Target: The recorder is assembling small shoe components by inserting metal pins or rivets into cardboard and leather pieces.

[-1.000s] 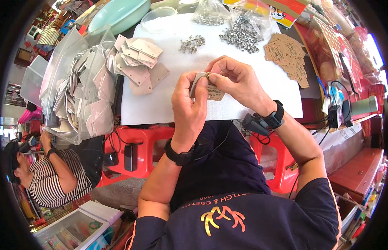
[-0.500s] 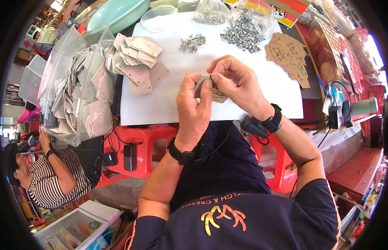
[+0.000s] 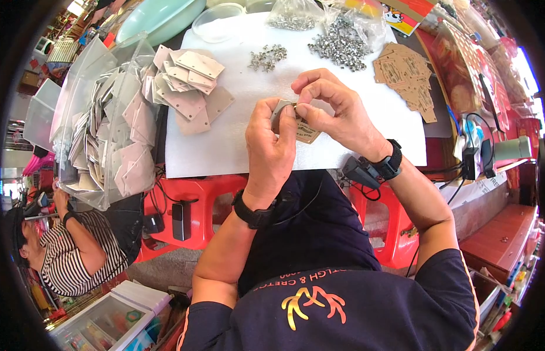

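My left hand [image 3: 271, 149] grips a small grey card piece [image 3: 279, 112] over the white sheet [image 3: 225, 146] on the table. My right hand [image 3: 334, 108] pinches the same piece from the right, fingertips meeting my left thumb; a tiny metal part seems held there. A brown cardboard tag [image 3: 307, 131] sits under the hands, partly hidden. Both wrists carry black bands.
A pile of grey card pieces [image 3: 187, 88] lies left, beside clear bags of more pieces [image 3: 103, 134]. Small metal fasteners lie in a little heap [image 3: 268, 57] and a larger heap [image 3: 343, 42] at the back. Brown tags [image 3: 408, 76] are stacked right. A person in stripes [image 3: 62, 257] sits lower left.
Both hands stay together over the white sheet; the fingers shifted slightly around the grey piece.
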A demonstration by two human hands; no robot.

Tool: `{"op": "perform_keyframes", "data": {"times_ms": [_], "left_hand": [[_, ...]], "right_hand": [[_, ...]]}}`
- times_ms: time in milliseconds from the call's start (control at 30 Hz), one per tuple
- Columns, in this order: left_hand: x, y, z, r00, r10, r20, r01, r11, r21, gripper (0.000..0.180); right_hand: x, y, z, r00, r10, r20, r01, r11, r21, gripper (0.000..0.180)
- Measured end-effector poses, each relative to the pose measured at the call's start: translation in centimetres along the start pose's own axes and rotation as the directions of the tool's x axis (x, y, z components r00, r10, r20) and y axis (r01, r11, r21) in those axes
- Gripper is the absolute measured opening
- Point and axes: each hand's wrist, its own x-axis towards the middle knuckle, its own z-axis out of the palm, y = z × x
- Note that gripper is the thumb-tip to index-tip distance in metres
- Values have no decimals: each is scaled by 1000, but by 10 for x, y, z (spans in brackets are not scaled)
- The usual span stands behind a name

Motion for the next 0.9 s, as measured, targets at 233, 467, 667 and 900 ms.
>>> {"op": "perform_keyframes", "data": {"times_ms": [233,467,667,900], "left_hand": [[0,-3,1,994,94,-51,-92,995,36,13],[0,-7,2,999,43,-26,-43,999,9,15],[3,-12,3,995,82,-64,-82,997,6,13],[1,-9,3,994,93,-62,-93,996,0,13]], "right_hand": [[-1,5,3,999,29,-24,-28,999,33,11],[-1,7,5,999,29,-46,-27,999,29,11],[0,-1,10,995,58,-78,-56,998,23,12],[-3,1,12,991,109,-74,-106,994,39,15]]}}
